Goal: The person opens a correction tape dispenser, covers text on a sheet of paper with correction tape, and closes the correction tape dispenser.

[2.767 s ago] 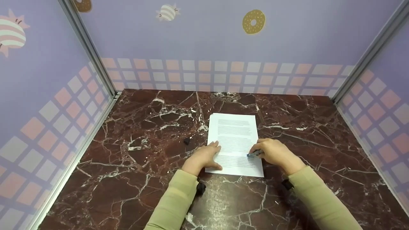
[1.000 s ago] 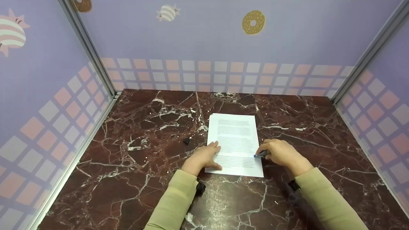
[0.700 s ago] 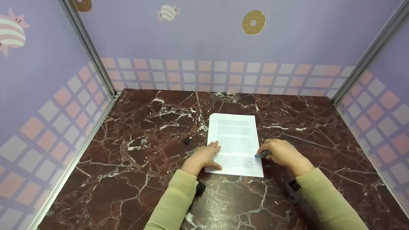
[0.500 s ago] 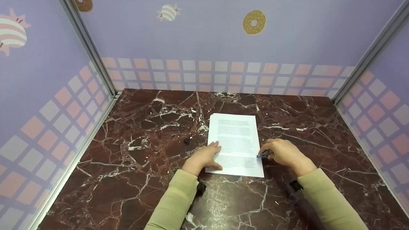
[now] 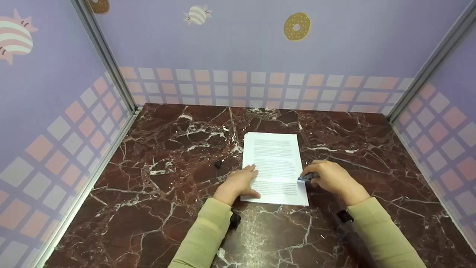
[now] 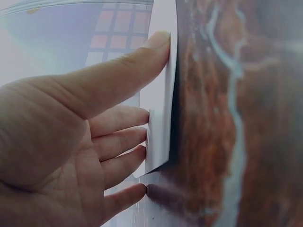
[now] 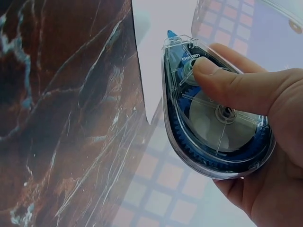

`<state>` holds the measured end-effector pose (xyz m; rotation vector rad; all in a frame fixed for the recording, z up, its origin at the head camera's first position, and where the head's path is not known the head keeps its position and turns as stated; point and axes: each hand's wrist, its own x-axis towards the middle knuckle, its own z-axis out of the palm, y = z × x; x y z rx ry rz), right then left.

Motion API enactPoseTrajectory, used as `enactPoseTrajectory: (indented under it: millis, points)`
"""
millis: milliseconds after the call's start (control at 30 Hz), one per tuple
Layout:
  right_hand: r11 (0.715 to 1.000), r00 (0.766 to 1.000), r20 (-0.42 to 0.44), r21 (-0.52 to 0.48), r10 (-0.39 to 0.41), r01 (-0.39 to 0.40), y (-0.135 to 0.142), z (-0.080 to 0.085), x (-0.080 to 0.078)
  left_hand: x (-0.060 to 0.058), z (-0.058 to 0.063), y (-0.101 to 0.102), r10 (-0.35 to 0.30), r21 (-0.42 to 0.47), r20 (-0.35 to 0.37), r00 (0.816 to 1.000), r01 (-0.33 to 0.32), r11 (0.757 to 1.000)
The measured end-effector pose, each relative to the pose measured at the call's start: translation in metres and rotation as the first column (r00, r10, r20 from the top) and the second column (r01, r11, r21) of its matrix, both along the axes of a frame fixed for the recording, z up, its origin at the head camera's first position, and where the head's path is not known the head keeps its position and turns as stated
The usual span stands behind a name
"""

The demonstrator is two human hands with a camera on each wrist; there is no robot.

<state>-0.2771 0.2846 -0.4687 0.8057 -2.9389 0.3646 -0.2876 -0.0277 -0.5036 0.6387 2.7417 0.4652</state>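
A printed sheet of white paper (image 5: 274, 153) lies on the marble table, with a further sheet edge showing at its upper left corner. My left hand (image 5: 238, 185) rests on its lower left edge with the fingers spread; in the left wrist view the thumb (image 6: 137, 64) presses on the paper. Between thumb and fingers my right hand (image 5: 331, 178) grips a clear correction tape dispenser (image 7: 218, 127) with blue gears and a white tape reel. Its blue tip (image 7: 171, 34) points to the paper, and in the head view it is at the right end of the lower printed lines.
Left of the paper lies a small black object (image 5: 218, 164). White crumbs are scattered on the marble table (image 5: 167, 208) around there. Purple panels (image 5: 238, 44) with pink and white squares enclose the back and both sides.
Since the earliest frame my right hand has slid the correction tape dispenser rightward toward the paper's right margin. In the last half second its tip has shifted slightly up. My left hand stays put.
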Motion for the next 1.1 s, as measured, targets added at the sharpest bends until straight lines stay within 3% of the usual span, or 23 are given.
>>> enactPoseTrajectory:
  millis: [400, 800, 1100]
  points:
    - [0.999, 0.999, -0.009, -0.02, 0.034, -0.034, -0.017, -0.003, -0.004, -0.001, 0.003, 0.0, -0.015, -0.015, -0.054, 0.998, 0.014, 1.0]
    - [0.995, 0.995, 0.028, -0.043, 0.091, -0.089, -0.057, -0.002, -0.007, -0.003, 0.004, -0.013, 0.002, 0.024, 0.024, 1.0, -0.003, 1.0]
    - [0.981, 0.985, 0.004, -0.081, 0.174, -0.173, -0.088, -0.003, -0.014, -0.003, 0.005, -0.015, -0.008, 0.011, 0.027, 1.0, 0.007, 1.0]
